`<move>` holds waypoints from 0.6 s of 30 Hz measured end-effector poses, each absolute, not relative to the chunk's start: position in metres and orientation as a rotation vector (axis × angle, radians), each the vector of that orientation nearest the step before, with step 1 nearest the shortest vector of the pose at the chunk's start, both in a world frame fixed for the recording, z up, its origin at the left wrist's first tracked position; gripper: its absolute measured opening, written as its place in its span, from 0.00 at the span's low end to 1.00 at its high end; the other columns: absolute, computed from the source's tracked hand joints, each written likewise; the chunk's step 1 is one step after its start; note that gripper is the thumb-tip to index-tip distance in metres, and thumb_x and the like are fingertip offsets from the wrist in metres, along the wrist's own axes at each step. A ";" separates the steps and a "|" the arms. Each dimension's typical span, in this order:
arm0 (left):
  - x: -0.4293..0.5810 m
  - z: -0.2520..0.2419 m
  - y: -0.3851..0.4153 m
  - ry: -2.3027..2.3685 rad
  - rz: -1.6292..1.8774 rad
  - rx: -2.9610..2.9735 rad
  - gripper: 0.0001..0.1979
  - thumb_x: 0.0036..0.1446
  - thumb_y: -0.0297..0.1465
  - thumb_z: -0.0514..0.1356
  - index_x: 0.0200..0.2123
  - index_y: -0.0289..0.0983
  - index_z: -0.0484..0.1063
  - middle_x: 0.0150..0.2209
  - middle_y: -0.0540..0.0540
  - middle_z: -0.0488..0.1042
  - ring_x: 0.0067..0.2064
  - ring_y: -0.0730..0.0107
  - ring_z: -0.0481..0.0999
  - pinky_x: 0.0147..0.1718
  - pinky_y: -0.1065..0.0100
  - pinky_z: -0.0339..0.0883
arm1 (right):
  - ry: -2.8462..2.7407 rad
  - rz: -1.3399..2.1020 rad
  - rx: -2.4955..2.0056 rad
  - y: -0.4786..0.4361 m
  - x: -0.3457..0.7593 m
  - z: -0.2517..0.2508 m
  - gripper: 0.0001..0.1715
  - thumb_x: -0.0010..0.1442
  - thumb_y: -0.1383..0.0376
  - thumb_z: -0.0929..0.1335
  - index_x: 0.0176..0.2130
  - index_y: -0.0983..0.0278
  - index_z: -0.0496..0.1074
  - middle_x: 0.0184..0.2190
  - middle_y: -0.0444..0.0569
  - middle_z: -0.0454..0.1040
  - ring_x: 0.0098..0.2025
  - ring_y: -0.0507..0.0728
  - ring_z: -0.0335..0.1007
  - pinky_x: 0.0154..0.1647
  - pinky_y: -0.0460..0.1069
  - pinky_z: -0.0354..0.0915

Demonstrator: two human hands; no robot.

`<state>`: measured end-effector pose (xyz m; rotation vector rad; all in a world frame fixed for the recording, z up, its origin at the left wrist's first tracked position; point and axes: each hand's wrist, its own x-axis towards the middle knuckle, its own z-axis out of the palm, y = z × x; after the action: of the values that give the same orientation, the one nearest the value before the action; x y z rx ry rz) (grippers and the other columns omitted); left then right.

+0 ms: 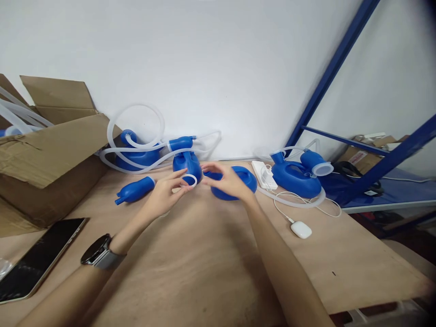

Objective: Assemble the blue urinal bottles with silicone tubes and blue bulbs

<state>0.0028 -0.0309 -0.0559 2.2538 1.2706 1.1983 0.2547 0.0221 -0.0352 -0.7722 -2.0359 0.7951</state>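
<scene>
My left hand (pixel 166 193) pinches a thin translucent white ring (pixel 190 180) between its fingertips, just in front of an upright blue plastic bottle body (pixel 187 165). My right hand (pixel 226 180) hovers with curved, parted fingers over a round blue plastic piece (pixel 235 184), close to the ring. A blue bulb-shaped part (pixel 134 190) with a narrow nozzle lies to the left. Further back sit a blue vessel with coiled clear tubing (pixel 136 156) and a blue vessel with a clear-rimmed neck (pixel 296 179).
The tan wooden tabletop (pixel 190 272) carries a large open cardboard box (pixel 51 154) at left, a dark smartphone (pixel 41 259), a white charger with cable (pixel 264 175) and white earbuds case (pixel 301 229). Blue metal shelving (pixel 350 168) stands at right.
</scene>
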 end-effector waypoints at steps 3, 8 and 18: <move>0.025 -0.053 -0.010 1.295 1.337 1.941 0.19 0.62 0.49 0.65 0.36 0.39 0.84 0.65 0.34 0.75 0.67 0.42 0.73 0.59 0.49 0.73 | -1.939 0.453 -1.084 0.039 0.298 -0.036 0.26 0.60 0.52 0.76 0.54 0.60 0.76 0.56 0.53 0.79 0.60 0.65 0.73 0.66 0.62 0.65; 0.061 -0.066 0.032 1.242 1.406 1.728 0.23 0.61 0.51 0.64 0.36 0.36 0.83 0.58 0.30 0.80 0.68 0.43 0.71 0.64 0.50 0.67 | -2.138 0.283 -1.319 0.061 0.342 -0.064 0.32 0.57 0.52 0.78 0.57 0.59 0.77 0.61 0.56 0.75 0.67 0.71 0.65 0.71 0.68 0.56; 0.064 -0.063 0.031 1.203 1.245 1.832 0.37 0.54 0.50 0.68 0.62 0.35 0.76 0.54 0.36 0.80 0.54 0.51 0.81 0.54 0.53 0.77 | -2.144 0.410 -1.332 0.054 0.341 -0.063 0.29 0.54 0.49 0.79 0.51 0.59 0.80 0.54 0.52 0.81 0.56 0.67 0.75 0.61 0.61 0.66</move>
<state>0.0637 0.0311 -0.0632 1.8323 1.2027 1.2455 0.3407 0.0545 -0.0627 -1.3315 -2.1441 0.4100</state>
